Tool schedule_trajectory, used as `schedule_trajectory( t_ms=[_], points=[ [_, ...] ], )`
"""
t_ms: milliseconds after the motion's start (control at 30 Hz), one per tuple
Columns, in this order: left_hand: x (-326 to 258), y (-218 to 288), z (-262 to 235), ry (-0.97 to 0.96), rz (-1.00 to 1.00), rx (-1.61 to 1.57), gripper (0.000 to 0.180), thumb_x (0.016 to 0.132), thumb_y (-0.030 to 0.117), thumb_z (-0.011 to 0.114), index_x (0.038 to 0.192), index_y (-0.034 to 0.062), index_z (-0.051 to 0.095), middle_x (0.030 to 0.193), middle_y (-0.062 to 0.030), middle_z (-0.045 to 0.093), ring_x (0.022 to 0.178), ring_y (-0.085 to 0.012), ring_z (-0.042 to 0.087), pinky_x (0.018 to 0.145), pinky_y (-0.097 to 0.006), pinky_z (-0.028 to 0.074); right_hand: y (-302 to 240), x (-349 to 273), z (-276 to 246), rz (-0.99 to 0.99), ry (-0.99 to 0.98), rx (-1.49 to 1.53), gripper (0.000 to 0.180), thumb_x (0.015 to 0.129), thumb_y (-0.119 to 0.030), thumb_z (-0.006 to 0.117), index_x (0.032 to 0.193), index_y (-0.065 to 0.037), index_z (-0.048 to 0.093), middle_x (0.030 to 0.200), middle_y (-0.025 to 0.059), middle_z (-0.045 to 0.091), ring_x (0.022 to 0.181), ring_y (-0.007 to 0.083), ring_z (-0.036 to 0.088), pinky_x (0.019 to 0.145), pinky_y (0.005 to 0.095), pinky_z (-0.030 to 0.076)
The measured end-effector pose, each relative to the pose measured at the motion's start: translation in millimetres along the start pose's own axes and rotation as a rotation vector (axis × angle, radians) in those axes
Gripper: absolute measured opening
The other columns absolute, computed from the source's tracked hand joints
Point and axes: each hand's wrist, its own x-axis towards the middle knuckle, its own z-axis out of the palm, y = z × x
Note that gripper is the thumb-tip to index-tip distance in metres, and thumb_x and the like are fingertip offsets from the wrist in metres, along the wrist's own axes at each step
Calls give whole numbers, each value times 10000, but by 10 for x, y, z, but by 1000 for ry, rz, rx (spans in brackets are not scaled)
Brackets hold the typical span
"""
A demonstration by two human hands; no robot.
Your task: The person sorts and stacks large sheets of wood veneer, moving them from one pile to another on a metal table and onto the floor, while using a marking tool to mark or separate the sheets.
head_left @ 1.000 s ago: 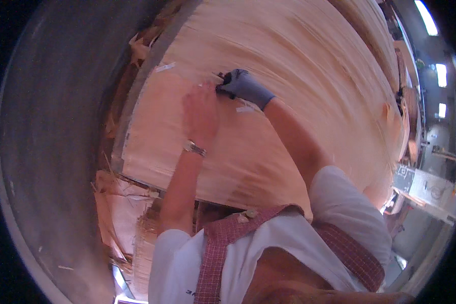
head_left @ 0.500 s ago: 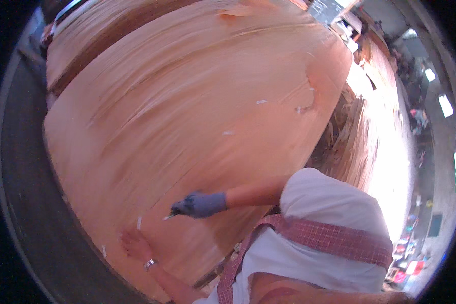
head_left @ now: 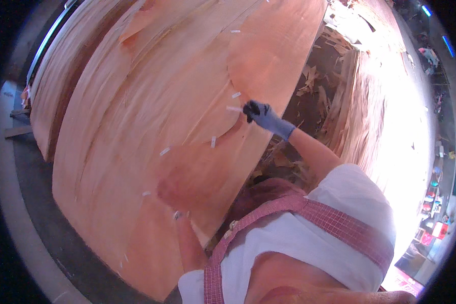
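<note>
A broad sheet of thin reddish-tan wood veneer [head_left: 197, 172] with a wavy surface lies before me. My left hand [head_left: 171, 191], bare, rests palm down on it, fingers blending into the wood's colour; a wristwatch [head_left: 178, 215] is on that wrist. My right hand [head_left: 262, 116] wears a grey-blue glove with dark fingertips and is closed over the sheet farther away. From its fingertips sticks out a narrow white tape strip [head_left: 233, 108], slightly blurred. Short white tape pieces dot the veneer, among them one piece [head_left: 213, 142] between my hands and another [head_left: 146, 193] beside my left hand.
Another raised layer of veneer [head_left: 61, 91] lies along the far left, with a dark gap beside it. Right of the sheet, torn wood scraps [head_left: 309, 81] litter the floor near a stack of veneer [head_left: 347, 106] in bright light. Dark floor [head_left: 61, 238] borders the left edge.
My right hand has moved away from my left, farther out and to the right, with the white strip. The whole view has turned and shifted; the left hand still rests on the veneer.
</note>
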Motion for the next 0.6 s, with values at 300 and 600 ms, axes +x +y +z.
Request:
schedule_trajectory(
  t_ms=[300, 600],
  points=[
    [1923, 2977, 605, 106, 364, -305, 534, 884, 231, 532, 1390, 100, 426, 1417, -95, 446, 1309, -297, 392, 1077, -506, 275, 446, 1716, -863, 131, -186, 38, 277, 914, -321, 584, 836, -61, 643, 690, 47, 654, 521, 89, 539, 446, 265, 426],
    [2191, 3449, 770, 116, 273, -186, 453, 826, 304, 619, 1235, 111, 592, 1270, -42, 591, 1242, -259, 481, 1078, -476, 272, 340, 2307, -1723, -320, -252, -797, 352, 914, -330, 541, 1164, -83, 548, 856, 168, 668, 693, 330, 660, 593, 410, 522]
  ],
)
